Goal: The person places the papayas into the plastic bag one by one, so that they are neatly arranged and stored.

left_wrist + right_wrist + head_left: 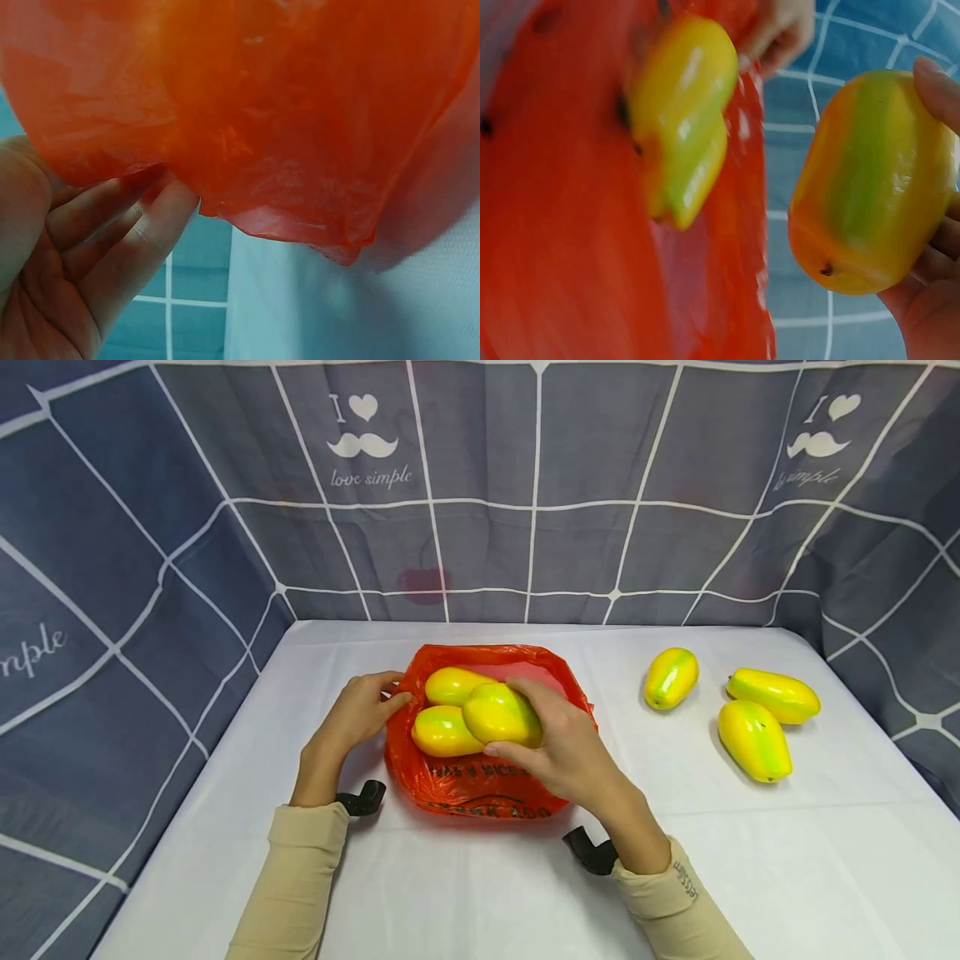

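My right hand (573, 747) grips a yellow-green papaya (502, 716) between thumb and fingers, over the red plastic bag (480, 797). In the right wrist view this papaya (874, 187) is seen side-on, above the bag's opening. Two more papayas lie inside the bag, an upper one (453, 685) and a lower one (444, 732), partly overlapped by the held one. At the bag's left rim, my left hand (358, 710) pinches the plastic. Its fingers (139, 247) reach up to the bag's edge in the left wrist view, their tips partly hidden by the film.
Three papayas lie on the white tablecloth (847, 827) to the right: one alone (671, 678), and two close together, a rear one (776, 695) and a front one (753, 741). A grey checked curtain (480, 552) stands behind and at both sides.
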{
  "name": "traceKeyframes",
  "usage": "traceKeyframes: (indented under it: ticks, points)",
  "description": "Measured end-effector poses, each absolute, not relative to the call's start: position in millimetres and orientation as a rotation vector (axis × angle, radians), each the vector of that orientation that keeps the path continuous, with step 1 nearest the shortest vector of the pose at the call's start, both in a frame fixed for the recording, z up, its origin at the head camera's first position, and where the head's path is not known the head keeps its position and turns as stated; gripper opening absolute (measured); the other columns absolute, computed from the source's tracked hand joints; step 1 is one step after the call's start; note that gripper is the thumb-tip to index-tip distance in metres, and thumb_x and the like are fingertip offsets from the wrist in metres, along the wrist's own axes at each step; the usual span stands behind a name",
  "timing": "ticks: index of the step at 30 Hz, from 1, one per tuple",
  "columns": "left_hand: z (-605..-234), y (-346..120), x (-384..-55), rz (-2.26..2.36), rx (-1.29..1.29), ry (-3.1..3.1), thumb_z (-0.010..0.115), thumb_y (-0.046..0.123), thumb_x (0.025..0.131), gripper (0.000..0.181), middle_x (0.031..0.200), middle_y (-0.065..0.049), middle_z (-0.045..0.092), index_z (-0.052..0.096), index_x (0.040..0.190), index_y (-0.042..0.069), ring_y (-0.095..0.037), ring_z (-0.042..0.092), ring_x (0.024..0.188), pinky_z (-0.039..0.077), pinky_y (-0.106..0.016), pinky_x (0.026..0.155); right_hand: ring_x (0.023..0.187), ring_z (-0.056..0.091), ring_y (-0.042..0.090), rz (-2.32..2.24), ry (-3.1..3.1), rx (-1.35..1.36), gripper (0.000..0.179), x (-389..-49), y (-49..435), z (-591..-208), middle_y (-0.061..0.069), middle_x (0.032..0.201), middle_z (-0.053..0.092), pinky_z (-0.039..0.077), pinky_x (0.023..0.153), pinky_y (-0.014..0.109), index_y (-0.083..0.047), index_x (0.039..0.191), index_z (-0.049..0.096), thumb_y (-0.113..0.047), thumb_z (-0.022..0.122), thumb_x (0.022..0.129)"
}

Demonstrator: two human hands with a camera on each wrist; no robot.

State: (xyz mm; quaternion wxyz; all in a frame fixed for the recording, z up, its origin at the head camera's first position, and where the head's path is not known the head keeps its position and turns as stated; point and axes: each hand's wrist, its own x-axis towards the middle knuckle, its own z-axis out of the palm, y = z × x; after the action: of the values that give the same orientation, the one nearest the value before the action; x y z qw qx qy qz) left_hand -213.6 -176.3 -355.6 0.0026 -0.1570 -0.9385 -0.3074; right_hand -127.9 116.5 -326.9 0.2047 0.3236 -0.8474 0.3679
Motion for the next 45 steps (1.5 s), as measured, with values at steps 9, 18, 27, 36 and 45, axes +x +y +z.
traceKeyframes:
  ticks: [9,18,27,36,45]
  points:
    - [-356.2,-175.5,-213.8,-0.966,-0.476,-2.954,0.063,0.018,0.097,0.04,0.114,-0.021,0.067,0.06,0.132,-0.001,-0.036,0.066,0.098,0.053,-0.048,0.088,0.116,0.056,0.021,1.051,-2.401,1.002,0.066,-119.8,84.5,-345.5,0.007,0.128,0.058,0.049,0.096,0.037,-0.002,0.131,0.057,-0.033,0.084,0.079]
    - [-356.5,-175.6,-213.7,-0.965,-0.474,-2.96,0.063,0.02,0.097,0.039,0.113,-0.019,0.068,0.061,0.131,0.001,-0.035,0.065,0.098,0.053,-0.048,0.088,0.127,0.05,0.022,1.053,-2.639,1.01,0.068,-114.8,66.6,-362.2,0.004,0.135,0.057,0.039,0.107,0.042,-0.006,0.138,0.054,-0.036,0.079,0.083]
    - [-355.8,-176.5,-213.2,-0.97,-0.474,-2.959,0.064,0.019,0.097,0.04,0.114,-0.02,0.067,0.061,0.131,0.0,-0.035,0.065,0.099,0.053,-0.048,0.088,0.128,0.048,0.021,0.984,-2.753,0.992,0.061,-112.7,58.0,-370.5,0.003,0.138,0.054,0.039,0.107,0.042,-0.012,0.137,0.055,-0.038,0.076,0.086]
    - [-353.9,-176.3,-211.7,-0.995,-0.46,-2.968,0.064,0.021,0.097,0.041,0.114,-0.02,0.067,0.06,0.132,0.001,-0.036,0.065,0.099,0.055,-0.048,0.086,0.11,0.053,0.018,0.92,-2.751,1.017,0.062,-114.6,54.8,-379.3,0.002,0.125,0.055,0.047,0.095,0.037,-0.011,0.135,0.059,-0.046,0.073,0.087]
    - [-353.6,-176.0,-211.4,-0.998,-0.468,-2.957,0.064,0.02,0.096,0.04,0.112,-0.021,0.067,0.061,0.13,0.0,-0.036,0.066,0.097,0.055,-0.048,0.085,0.118,0.052,0.02,0.914,-2.799,1.037,0.062,-113.5,53.2,-382.0,0.005,0.131,0.054,0.043,0.103,0.039,-0.01,0.139,0.054,-0.045,0.069,0.091]
